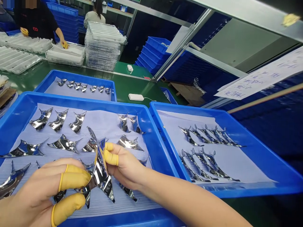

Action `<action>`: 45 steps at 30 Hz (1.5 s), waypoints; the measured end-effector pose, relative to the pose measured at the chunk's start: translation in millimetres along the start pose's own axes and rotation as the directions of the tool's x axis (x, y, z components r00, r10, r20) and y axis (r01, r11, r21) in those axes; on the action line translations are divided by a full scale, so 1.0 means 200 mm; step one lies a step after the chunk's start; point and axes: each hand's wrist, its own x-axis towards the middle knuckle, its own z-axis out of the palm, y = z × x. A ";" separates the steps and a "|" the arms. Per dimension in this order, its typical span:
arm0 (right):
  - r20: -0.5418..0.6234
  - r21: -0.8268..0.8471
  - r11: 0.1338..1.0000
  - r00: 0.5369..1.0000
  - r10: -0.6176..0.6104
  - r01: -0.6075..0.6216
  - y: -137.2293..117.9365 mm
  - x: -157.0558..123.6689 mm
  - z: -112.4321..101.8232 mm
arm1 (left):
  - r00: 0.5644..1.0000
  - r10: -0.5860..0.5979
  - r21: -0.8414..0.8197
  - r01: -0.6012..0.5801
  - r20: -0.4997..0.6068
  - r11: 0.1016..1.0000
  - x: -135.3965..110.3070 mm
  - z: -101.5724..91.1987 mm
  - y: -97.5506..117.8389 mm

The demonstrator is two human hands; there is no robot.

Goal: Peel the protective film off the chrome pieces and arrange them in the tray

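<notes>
Both hands hold one shiny chrome part (100, 171) with pointed tips, above the near blue tray (146, 126). My left hand (44, 192) wears yellow finger cots and pinches the part's lower left edge. My right hand (123, 167), also with yellow cots, grips its upper right side. Several similar chrome parts (62, 143) lie loosely on white foam in this tray.
A second blue tray (260, 164) on the right holds chrome parts in neat overlapping rows. A third blue tray (71, 75) behind holds a row of parts. Stacked clear trays (104, 47) and two other people stand at the far green table. A white device (135, 97) lies there.
</notes>
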 end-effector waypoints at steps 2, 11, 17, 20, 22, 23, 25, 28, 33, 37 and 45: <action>-0.009 0.054 0.997 0.998 0.063 -0.063 0.04 0.02 0.00 | 0.999 -0.031 0.006 0.031 -0.025 1.000 -0.04 0.00 -0.01; 0.028 0.100 0.987 0.992 0.125 -0.128 0.07 0.02 0.01 | 0.994 -0.110 0.011 0.110 -0.018 0.994 -0.07 -0.01 -0.01; 0.096 -0.112 0.988 0.991 -0.093 0.103 0.02 -0.01 0.00 | 0.971 -0.227 -0.159 0.237 0.080 0.958 0.07 -0.06 0.04; 0.153 -0.188 0.960 0.972 -0.179 0.206 0.00 -0.05 0.00 | 0.925 -0.361 -0.311 0.379 0.115 0.872 0.12 -0.06 0.04; 0.178 -0.188 0.961 0.969 -0.172 0.205 -0.01 -0.07 0.01 | 0.884 -0.436 -0.427 0.465 0.171 0.776 0.13 -0.05 0.04; 0.181 -0.178 0.965 0.970 -0.159 0.192 -0.01 -0.08 0.02 | 0.863 -0.465 -0.485 0.497 0.196 0.719 0.14 -0.04 0.04; 0.170 -0.162 0.974 0.977 -0.132 0.160 0.00 -0.08 0.03 | 0.830 -0.506 -0.588 0.536 0.236 0.605 0.14 -0.03 0.04; 0.114 -0.169 0.980 0.990 -0.089 0.108 -0.01 -0.08 0.05 | 0.778 -0.552 -0.673 0.583 0.300 0.456 0.14 -0.02 0.03; 0.054 -0.116 0.993 0.998 0.025 -0.019 -0.02 -0.08 0.08 | 0.685 -0.597 -0.638 0.689 0.417 0.345 0.14 -0.02 0.00; 0.169 -0.084 0.995 0.983 0.075 -0.061 -0.01 -0.09 0.07 | 0.681 -0.520 -0.619 0.716 0.516 0.324 0.16 0.00 0.01; 0.201 -0.097 0.993 0.975 0.089 -0.071 -0.02 -0.10 0.05 | 0.717 -0.493 -0.626 0.686 0.492 0.372 0.18 0.02 -0.01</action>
